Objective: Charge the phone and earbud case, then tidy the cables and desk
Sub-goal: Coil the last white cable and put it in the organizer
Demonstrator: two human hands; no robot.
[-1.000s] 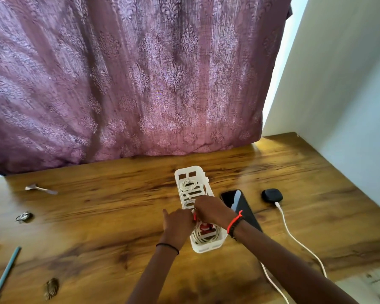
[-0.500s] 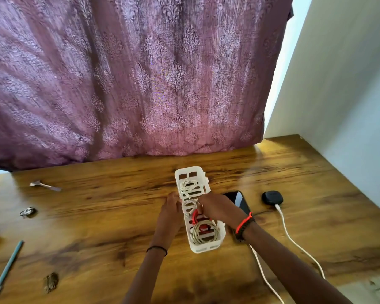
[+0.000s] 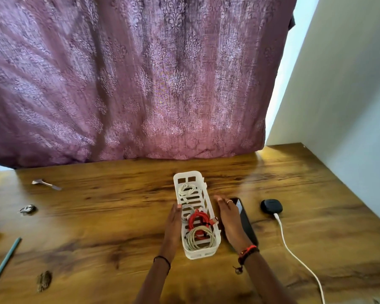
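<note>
White basket [image 3: 201,253] on desk [image 3: 97,218], coiled cables [image 3: 198,218] inside. Left hand [image 3: 173,227] flat against left wall, fingers straight. Right hand [image 3: 228,218] flat beside right wall, over phone [image 3: 247,224]. Earbud case [image 3: 271,206] near, white cord [image 3: 282,233] plugged in.

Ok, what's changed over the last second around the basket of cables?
The right hand has come out of the basket, off the red cable, and now lies flat beside its right wall, fingers straight. The left hand moved forward and lies flat against the left wall. Basket, coiled cables, phone and the earbud case with its white cable stayed put.
</note>
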